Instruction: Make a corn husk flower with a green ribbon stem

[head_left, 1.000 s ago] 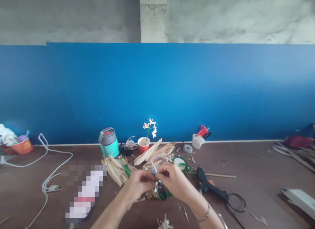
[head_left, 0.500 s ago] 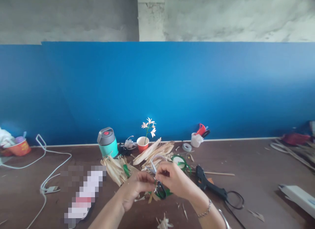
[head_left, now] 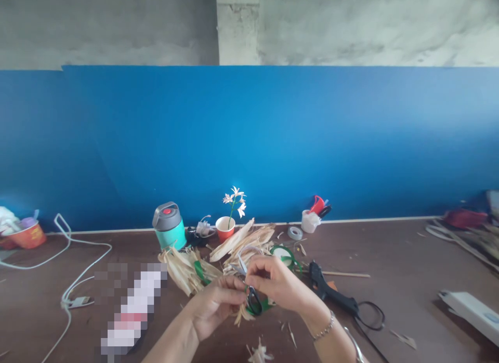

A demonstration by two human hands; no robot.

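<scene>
My left hand [head_left: 216,300] is closed in a pinch, thumb against the fingers. Its fingertips nearly meet those of my right hand [head_left: 275,282], which is closed the same way. A small bit of green shows between them, too small to name. Just under the fingertips are scissors [head_left: 255,302] with black handles, their blades hidden. Pale husk strips [head_left: 244,315] hang or lie below my left fingers; I cannot tell which. Beyond my hands lie dried corn husks [head_left: 249,243] and a roll of green tape [head_left: 284,255].
A black glue gun [head_left: 331,293] with its cord lies right of my hands. At the back stand a turquoise food jar [head_left: 170,233], a red paper cup [head_left: 225,233] holding a white-flowered stem [head_left: 234,199], and a white cup [head_left: 310,222] of tools. White cables [head_left: 70,280] run along the left.
My left hand has shifted slightly, its fingers turning a little around the pinched spot. My right hand stays nearly in place. The whole view has moved very slightly.
</scene>
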